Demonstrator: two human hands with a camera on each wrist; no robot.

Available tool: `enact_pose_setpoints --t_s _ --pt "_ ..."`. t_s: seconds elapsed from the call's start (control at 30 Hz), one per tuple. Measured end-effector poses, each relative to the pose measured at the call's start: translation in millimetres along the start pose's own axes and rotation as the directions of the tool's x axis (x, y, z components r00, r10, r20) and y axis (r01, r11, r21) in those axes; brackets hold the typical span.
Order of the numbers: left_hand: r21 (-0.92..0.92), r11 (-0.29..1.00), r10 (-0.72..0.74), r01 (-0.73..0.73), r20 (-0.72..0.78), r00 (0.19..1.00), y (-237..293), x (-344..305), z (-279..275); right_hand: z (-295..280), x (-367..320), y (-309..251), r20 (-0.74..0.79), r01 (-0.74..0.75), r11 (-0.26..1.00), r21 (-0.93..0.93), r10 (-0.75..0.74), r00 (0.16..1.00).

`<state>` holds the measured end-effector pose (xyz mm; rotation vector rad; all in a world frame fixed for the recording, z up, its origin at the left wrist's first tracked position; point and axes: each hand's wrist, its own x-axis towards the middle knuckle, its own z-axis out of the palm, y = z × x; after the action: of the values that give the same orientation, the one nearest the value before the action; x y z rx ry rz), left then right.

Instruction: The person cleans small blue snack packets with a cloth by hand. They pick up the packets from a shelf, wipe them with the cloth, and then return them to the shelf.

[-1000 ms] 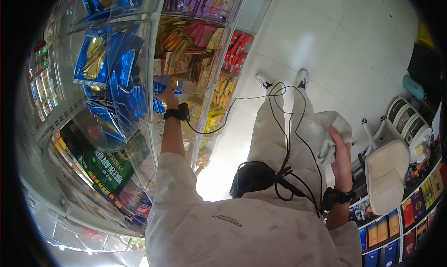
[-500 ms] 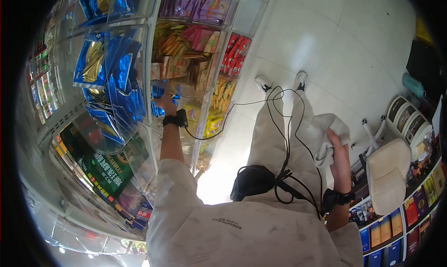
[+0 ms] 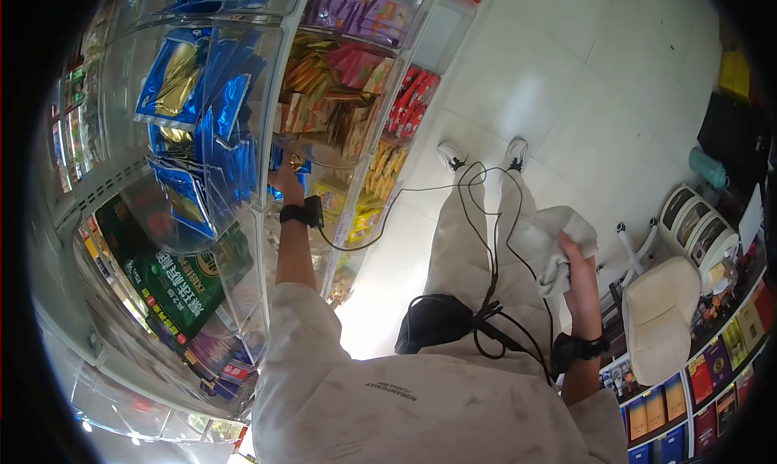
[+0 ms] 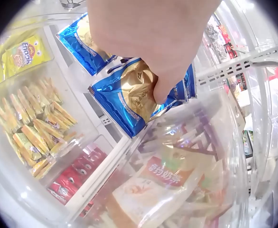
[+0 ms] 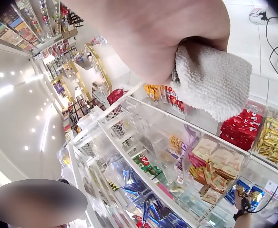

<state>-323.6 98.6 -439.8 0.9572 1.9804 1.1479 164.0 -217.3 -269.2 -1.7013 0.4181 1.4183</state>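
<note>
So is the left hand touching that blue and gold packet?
Touching. The left wrist view shows the left hand pinching the blue and gold packet, fingertip on it.

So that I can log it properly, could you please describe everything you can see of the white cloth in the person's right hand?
The cloth is white terry with a nubbly looped pile. It is crumpled into a bunch: the right hand has it in its grip, fingers curled round one part while the rest bulges out. It is held at the person's side, near the pale trousers. Damp or dry cannot be told.
</note>
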Motion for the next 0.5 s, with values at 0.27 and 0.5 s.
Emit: enact_pose_setpoints --t_s 0.27,0.5 --pt "0.272 0.962 -0.004 0.012 -0.033 0.999 19.6 -6.7 2.6 10.9 -7.4 -6.1 0.021 0.030 0.999 -0.029 -0.030 0.999" --pt "0.244 0.969 0.043 -0.037 -0.021 0.999 7.4 2.9 -6.4 4.1 0.3 7.1 0.011 0.000 0.999 -0.048 0.001 1.000"
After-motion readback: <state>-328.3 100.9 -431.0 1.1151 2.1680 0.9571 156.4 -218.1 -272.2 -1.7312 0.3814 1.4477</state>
